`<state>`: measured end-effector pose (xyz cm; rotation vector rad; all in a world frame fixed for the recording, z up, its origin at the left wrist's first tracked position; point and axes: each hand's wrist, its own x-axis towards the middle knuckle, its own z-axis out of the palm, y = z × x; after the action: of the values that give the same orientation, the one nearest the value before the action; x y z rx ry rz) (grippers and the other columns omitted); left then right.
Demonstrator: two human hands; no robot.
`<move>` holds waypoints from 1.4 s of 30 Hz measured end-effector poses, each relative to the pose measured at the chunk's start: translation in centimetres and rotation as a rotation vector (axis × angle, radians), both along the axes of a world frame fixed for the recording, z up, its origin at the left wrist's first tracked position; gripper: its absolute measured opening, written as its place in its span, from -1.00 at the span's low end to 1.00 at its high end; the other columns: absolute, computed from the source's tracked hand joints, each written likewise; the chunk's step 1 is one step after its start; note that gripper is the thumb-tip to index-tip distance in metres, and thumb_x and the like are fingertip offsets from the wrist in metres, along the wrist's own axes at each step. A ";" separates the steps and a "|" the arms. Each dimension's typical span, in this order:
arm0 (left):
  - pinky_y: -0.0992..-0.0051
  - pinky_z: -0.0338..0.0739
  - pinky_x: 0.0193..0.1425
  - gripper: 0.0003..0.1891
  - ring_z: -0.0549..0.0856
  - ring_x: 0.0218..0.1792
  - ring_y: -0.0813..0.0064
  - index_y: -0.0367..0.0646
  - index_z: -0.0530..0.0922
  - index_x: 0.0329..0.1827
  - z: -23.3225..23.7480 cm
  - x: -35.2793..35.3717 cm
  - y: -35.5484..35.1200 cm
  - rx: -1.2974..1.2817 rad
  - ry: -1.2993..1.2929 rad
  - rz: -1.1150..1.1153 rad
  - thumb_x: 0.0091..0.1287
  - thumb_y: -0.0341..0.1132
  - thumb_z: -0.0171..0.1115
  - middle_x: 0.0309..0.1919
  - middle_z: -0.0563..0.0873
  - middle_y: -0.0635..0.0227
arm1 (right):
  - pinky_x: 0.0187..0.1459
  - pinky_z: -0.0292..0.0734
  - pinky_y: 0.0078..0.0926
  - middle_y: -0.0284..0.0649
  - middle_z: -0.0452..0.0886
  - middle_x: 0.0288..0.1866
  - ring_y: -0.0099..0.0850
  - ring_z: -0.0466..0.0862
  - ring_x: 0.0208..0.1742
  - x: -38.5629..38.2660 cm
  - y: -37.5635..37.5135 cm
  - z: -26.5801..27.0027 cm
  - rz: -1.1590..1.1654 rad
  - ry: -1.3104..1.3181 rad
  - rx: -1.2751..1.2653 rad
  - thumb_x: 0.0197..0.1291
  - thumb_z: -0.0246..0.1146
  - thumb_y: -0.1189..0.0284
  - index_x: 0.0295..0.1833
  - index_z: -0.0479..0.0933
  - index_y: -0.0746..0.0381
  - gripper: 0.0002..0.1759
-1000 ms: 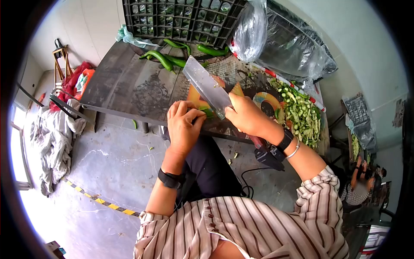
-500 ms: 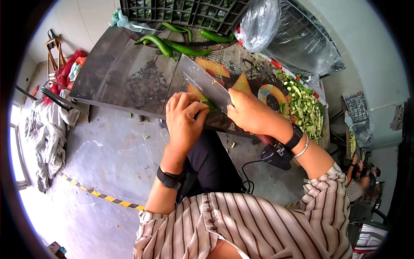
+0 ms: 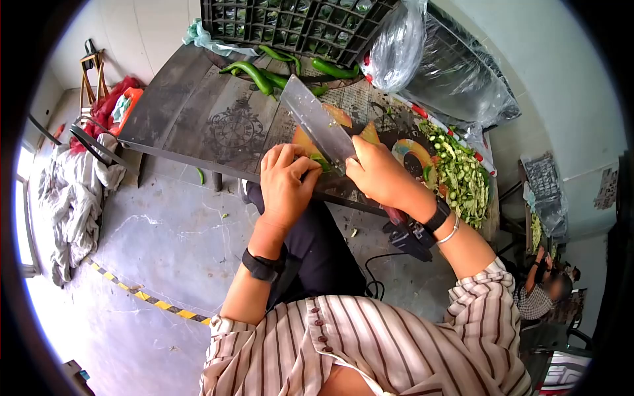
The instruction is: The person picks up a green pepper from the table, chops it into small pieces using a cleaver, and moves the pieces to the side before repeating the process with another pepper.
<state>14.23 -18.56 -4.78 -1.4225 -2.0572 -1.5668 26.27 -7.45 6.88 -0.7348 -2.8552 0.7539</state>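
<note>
My right hand (image 3: pixel 383 173) is wrapped round the handle of a broad-bladed kitchen knife (image 3: pixel 318 124), its blade slanting up and left over the table. Close to the blade's lower edge, my left hand (image 3: pixel 284 183) has its fingers bent and pinched on a green chili pepper (image 3: pixel 321 163), most of it hidden by the fingers. Beyond the knife lie several whole green chilies (image 3: pixel 253 76). To the right of my right hand spreads a heap of chopped chili (image 3: pixel 464 177).
A black plastic crate (image 3: pixel 297 30) with more green chilies stands at the table's (image 3: pixel 188 109) far edge. Clear plastic bags (image 3: pixel 456 72) lie at the back right. A black cable (image 3: pixel 370 274) hangs below the table. Another person (image 3: pixel 545 294) sits far right.
The knife blade stands slightly more upright, its tip a little higher. Both hands keep nearly the same position and hold. The view has shifted slightly.
</note>
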 end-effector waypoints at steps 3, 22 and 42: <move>0.29 0.38 0.16 -0.89 0.55 0.02 0.31 -0.03 0.71 -0.42 0.0 0.0 0.0 -0.005 0.027 0.020 -0.01 -0.35 0.46 -0.22 0.63 0.48 | -0.22 0.51 0.03 0.27 0.58 -0.39 0.22 0.61 -0.24 0.5 -0.2 -0.7 0.047 -0.045 0.060 0.23 0.14 0.46 -0.25 0.38 0.45 -0.78; 0.27 0.37 0.19 -0.87 0.55 0.04 0.28 -0.04 0.71 -0.38 0.0 -0.1 -0.1 0.003 0.019 0.008 -0.01 -0.37 0.46 -0.20 0.62 0.46 | -0.30 0.48 -0.04 0.20 0.52 -0.48 0.13 0.58 -0.38 -0.7 2.1 -2.6 0.081 0.101 0.140 0.24 0.12 0.45 -0.26 0.33 0.45 -0.77; 0.26 0.44 0.15 -0.81 0.56 0.07 0.21 -0.13 0.69 -0.36 -0.4 -0.6 -0.5 0.104 0.024 -0.048 -0.07 -0.49 0.47 -0.15 0.65 0.41 | -0.20 0.51 0.04 0.28 0.58 -0.38 0.22 0.61 -0.23 -0.4 -0.1 0.5 0.058 -0.195 0.019 0.24 0.16 0.45 -0.24 0.38 0.44 -0.77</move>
<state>13.62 -19.11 -5.18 -1.4558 -1.9120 -1.6411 25.87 -7.57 7.34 -0.7662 -3.0653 0.6971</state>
